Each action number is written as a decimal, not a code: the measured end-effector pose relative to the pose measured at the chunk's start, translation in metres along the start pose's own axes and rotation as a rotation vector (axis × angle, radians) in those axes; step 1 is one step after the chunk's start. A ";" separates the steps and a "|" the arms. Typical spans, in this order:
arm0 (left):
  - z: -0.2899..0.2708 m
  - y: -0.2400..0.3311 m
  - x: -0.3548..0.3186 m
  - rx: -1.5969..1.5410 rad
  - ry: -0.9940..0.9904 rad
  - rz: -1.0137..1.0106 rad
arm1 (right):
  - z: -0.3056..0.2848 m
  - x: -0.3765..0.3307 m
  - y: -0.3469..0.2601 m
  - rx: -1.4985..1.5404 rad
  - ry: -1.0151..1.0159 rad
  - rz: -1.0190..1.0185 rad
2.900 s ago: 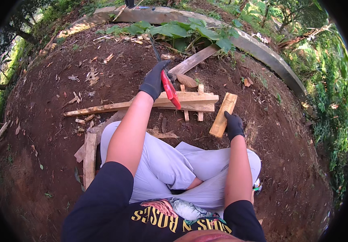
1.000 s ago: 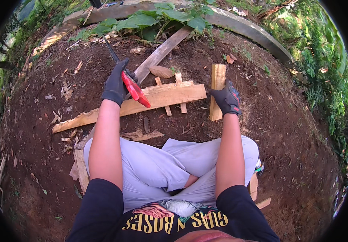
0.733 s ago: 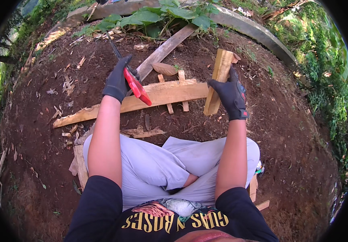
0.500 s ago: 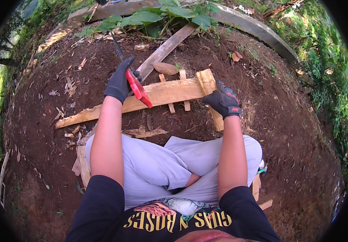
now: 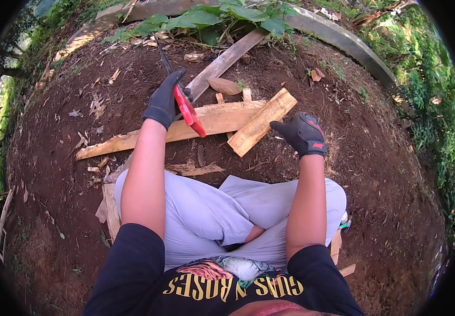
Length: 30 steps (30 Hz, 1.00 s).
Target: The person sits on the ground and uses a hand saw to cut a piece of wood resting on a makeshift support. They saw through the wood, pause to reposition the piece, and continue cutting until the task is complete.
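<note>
In my gloved left hand [image 5: 167, 100], closed round its grip, is a saw with a red handle [image 5: 189, 114]; its dark narrow blade points away toward the far left. A long pale board [image 5: 206, 120] with a rough, tapered left end lies crosswise in front of my crossed legs. Across its right end rests a short wooden block [image 5: 263, 122], set at a slant. My gloved right hand [image 5: 304, 135] is just right of this block, thumb stretched out toward its edge and apparently not gripping it; its other fingers are partly hidden.
Two small wood strips [image 5: 247, 95] stick out from beneath the long board. Beyond lies a grey plank [image 5: 227, 60] with a dry brown leaf [image 5: 224, 86] beside it. Leafy green plants [image 5: 201, 20] and a curb [image 5: 338, 39] edge the brown soil, which is scattered with wood chips.
The short block has turned from nearly upright in view to a slant, its near end swinging left. My right hand has let go of it and drawn slightly right. The left hand keeps the saw.
</note>
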<state>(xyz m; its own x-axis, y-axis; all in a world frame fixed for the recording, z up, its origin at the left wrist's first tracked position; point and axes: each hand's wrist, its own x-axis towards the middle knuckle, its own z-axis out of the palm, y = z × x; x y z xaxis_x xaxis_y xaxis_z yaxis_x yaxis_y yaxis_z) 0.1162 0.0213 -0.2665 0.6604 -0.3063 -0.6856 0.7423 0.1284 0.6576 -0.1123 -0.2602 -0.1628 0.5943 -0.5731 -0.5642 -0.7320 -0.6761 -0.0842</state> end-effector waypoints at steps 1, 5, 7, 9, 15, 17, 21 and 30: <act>-0.003 -0.001 0.001 -0.001 -0.006 0.018 | -0.008 -0.005 -0.004 -0.011 0.018 0.047; 0.001 0.000 0.003 0.009 -0.031 0.008 | 0.025 0.018 0.027 0.012 0.518 -0.368; 0.003 -0.001 -0.002 -0.012 -0.016 0.035 | 0.041 0.017 0.015 -0.120 0.474 -0.442; 0.005 -0.001 -0.005 -0.019 -0.012 0.044 | 0.061 0.018 0.005 -0.212 0.449 -0.486; 0.004 0.001 0.004 -0.012 0.013 -0.007 | 0.080 0.022 -0.009 -0.247 0.483 -0.611; 0.000 0.003 0.007 0.006 -0.024 -0.009 | 0.092 0.025 -0.014 -0.126 0.474 -0.684; 0.002 0.001 0.004 0.002 -0.083 0.025 | 0.112 0.021 -0.031 -0.042 0.508 -0.690; 0.016 0.014 -0.022 0.209 -0.060 -0.047 | 0.123 0.023 -0.039 0.018 0.643 -0.597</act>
<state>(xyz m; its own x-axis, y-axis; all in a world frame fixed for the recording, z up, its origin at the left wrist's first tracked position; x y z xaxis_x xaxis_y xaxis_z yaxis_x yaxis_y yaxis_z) 0.1098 0.0152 -0.2375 0.6129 -0.3637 -0.7015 0.7285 -0.0837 0.6799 -0.1109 -0.1903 -0.2735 0.9484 -0.2792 0.1503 -0.2404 -0.9422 -0.2332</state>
